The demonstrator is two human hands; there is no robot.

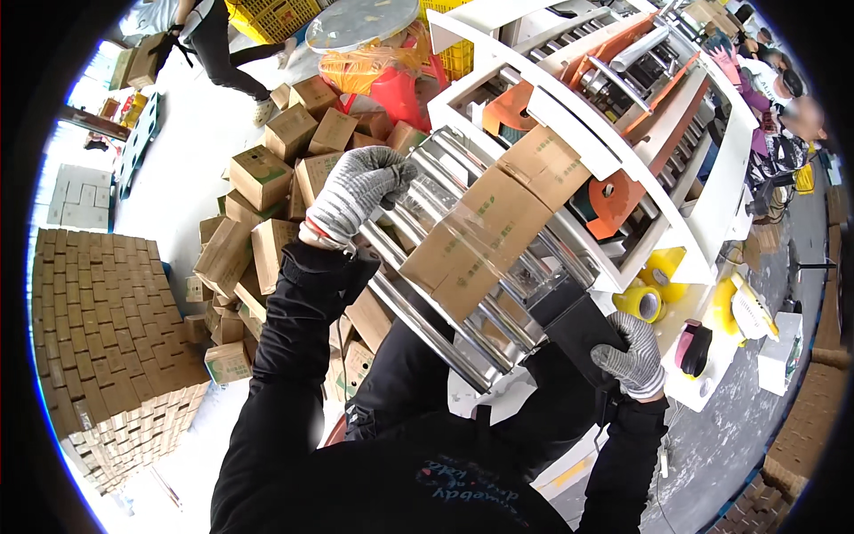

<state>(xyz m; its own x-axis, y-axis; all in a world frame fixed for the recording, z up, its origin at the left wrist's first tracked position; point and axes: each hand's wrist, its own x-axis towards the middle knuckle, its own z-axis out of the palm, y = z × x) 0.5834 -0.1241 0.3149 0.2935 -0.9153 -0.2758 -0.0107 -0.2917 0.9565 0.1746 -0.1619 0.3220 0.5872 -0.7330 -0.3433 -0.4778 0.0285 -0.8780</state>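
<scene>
My left hand [360, 191], in a grey striped glove, is closed with its fingers curled at the upper end of a clear plastic strip [458, 218]. The strip slants over the brown carton [471, 245] toward a black box-shaped device [578, 331]. My right hand [633, 354], gloved the same way, grips that device by its near right side, thumb on top. The carton lies across the metal rollers [405, 307], against a second brown carton [541, 165] farther up the line. What the left fingertips pinch is partly hidden.
A white-framed machine with orange guards [614, 203] stands ahead. Many small cartons [260, 176] are heaped to the left, beside a large stacked pile [102, 329]. Yellow tape rolls [642, 303] sit on the right. Another person [218, 49] carries a box at upper left.
</scene>
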